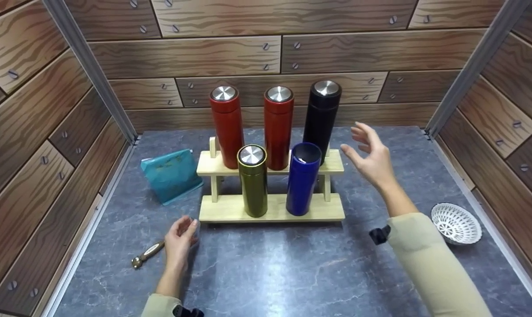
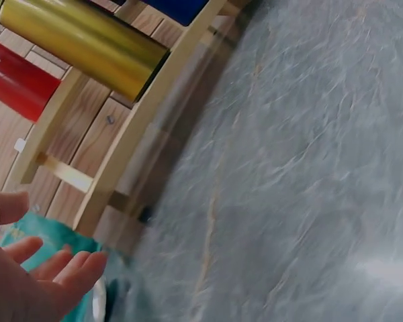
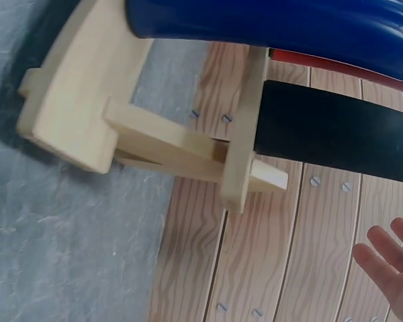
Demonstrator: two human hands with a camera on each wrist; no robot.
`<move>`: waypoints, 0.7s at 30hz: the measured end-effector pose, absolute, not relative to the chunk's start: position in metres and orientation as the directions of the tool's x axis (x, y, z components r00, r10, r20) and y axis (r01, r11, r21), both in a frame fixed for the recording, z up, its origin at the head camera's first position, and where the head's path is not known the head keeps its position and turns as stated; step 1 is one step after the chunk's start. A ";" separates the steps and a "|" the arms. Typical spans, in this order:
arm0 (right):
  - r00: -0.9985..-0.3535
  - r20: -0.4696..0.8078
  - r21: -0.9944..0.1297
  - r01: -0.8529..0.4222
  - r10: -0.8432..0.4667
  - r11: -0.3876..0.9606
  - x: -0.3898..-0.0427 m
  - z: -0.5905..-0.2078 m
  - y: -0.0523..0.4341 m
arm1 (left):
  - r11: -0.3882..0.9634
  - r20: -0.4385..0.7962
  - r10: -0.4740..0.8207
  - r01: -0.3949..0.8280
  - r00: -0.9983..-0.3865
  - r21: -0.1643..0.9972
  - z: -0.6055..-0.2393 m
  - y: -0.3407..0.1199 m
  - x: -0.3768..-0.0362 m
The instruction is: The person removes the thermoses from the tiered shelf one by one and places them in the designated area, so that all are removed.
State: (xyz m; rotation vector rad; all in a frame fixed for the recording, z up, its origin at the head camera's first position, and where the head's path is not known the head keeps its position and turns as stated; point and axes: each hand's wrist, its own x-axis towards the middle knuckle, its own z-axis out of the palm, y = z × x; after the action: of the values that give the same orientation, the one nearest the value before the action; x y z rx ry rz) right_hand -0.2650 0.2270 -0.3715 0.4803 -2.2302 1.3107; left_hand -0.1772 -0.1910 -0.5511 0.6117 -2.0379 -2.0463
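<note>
A two-tier wooden rack (image 1: 230,212) stands mid-table. Its upper tier carries two red bottles (image 1: 227,127) (image 1: 278,130) and a black bottle (image 1: 321,119), all with silver lids. On the lower tier stand a gold bottle (image 1: 253,185) with a lid and a blue bottle (image 1: 302,180) with an open top. My right hand (image 1: 369,152) hovers in the air right of the black bottle, fingers spread, holding nothing. My left hand (image 1: 182,233) lies low over the table by the rack's front left corner, fingers relaxed (image 2: 67,268). A small silvery thing (image 2: 98,303) shows at its fingertips, unclear.
A teal pouch (image 1: 169,174) leans left of the rack. A small tool with a wooden handle (image 1: 147,254) lies left of my left hand. A white lattice bowl (image 1: 456,222) sits at the right edge. Wood-pattern walls close in three sides of the grey table (image 1: 292,273).
</note>
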 end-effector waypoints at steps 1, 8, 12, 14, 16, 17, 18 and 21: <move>-0.819 0.572 -0.713 -0.526 -0.048 0.463 -0.267 -0.368 0.224 | -0.044 -0.166 -0.419 -0.163 -0.893 0.986 -0.553 -0.189 -0.176; -0.872 0.489 -0.819 -0.472 -0.035 0.326 -0.284 -0.354 0.213 | -0.155 -0.201 -0.434 -0.146 -0.878 0.977 -0.566 -0.175 -0.179; -0.885 0.463 -0.850 -0.457 -0.045 0.261 -0.295 -0.350 0.205 | -0.219 -0.201 -0.452 -0.111 -0.869 0.969 -0.569 -0.169 -0.183; -0.888 0.457 -0.857 -0.455 -0.055 0.242 -0.299 -0.349 0.201 | -0.252 -0.207 -0.462 -0.096 -0.863 0.963 -0.571 -0.167 -0.183; -0.888 0.456 -0.856 -0.457 -0.063 0.243 -0.302 -0.349 0.198 | -0.292 -0.214 -0.471 -0.077 -0.856 0.953 -0.573 -0.164 -0.184; -0.888 0.454 -0.856 -0.456 -0.066 0.243 -0.303 -0.349 0.196 | -0.308 -0.220 -0.474 -0.073 -0.852 0.949 -0.574 -0.162 -0.185; -0.889 0.453 -0.856 -0.455 -0.065 0.246 -0.304 -0.349 0.195 | -0.322 -0.224 -0.479 -0.067 -0.849 0.944 -0.575 -0.161 -0.185; -0.892 0.448 -0.859 -0.447 -0.059 0.251 -0.307 -0.349 0.189 | -0.366 -0.225 -0.502 -0.031 -0.835 0.930 -0.579 -0.157 -0.187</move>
State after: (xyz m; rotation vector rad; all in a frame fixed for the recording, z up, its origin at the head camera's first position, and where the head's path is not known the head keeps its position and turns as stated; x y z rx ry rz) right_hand -0.3068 0.1894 -0.3490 0.4665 -2.2044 1.6808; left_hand -0.1872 -0.1574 -0.5786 0.7048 -1.5602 -2.2684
